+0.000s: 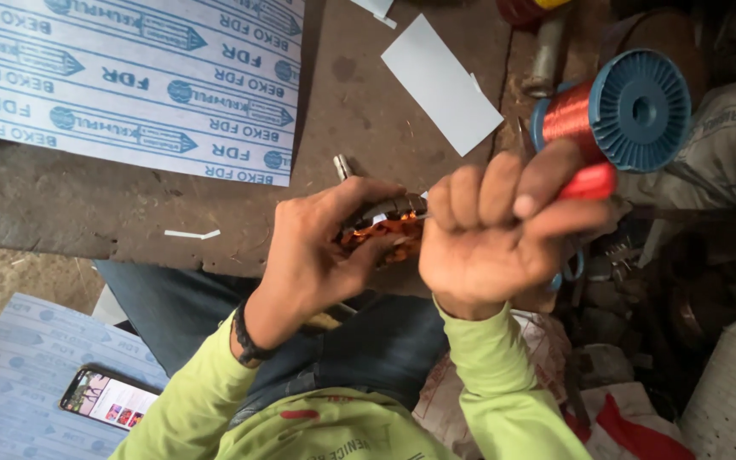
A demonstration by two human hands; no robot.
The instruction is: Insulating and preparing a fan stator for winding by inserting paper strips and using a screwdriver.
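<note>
My two hands at a small motor part with copper wire

My left hand [317, 247] holds the wound motor part [385, 226] over my lap, near the front edge of the table [368, 94]; its fingers are closed around it. My right hand [496, 234] is a fist on a red handle [589, 181]. Copper coils already sit in the part; the spool [628, 111] beside it looks mostly full.

Landmark: the motor core [385, 226] gripped between both hands. Just right of it, the wire spool [632, 106] and a red handle [589, 181] block the way. Beyond the core, bare bench [359, 94] lies open up to a white card [440, 81]. Left of the core the bench is open as far as the printed sheet [129, 77], with only a paper scrap [191, 233] between. Far right of it, sacks [726, 145] and clutter crowd the space.
</note>
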